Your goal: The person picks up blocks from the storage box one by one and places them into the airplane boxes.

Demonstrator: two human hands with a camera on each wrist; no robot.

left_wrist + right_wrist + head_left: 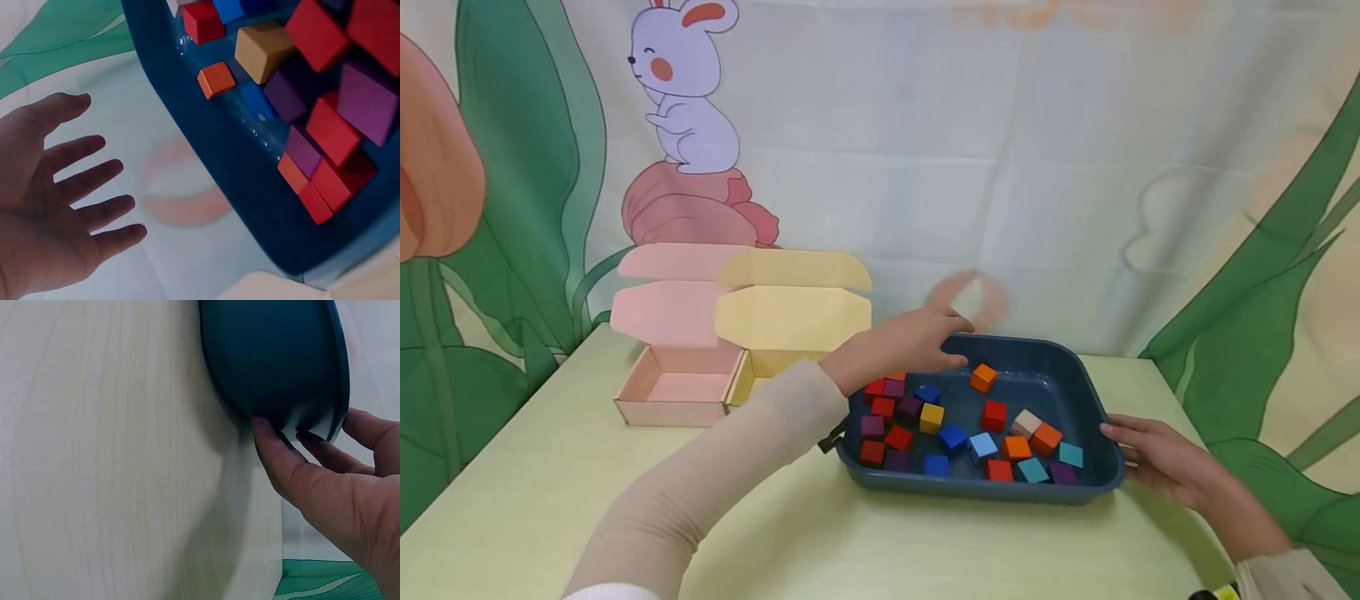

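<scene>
Spread apart, the fingers of the left hand [917, 343] hold nothing near the blue tray's [955, 485] far rim; the right hand's [1172, 462] fingers grip its right end. Keeping that end level should stop the loose cubes [953, 439] inside sliding. Left of the tray, the pink box [670, 413] and yellow box [793, 318] stand on the worktop [760, 533].

Room to pass lies over the table [775, 533] in front of the tray [970, 487], and inside it along the far right side. Clustered blocks [883, 407] crowd its left and near sides. The left sleeve [730, 458] bars the way between tray and yellow box [793, 317]; the right hand [1172, 462] obstructs the right end. The gap to the cloth [1075, 208] behind is hard to judge.
</scene>
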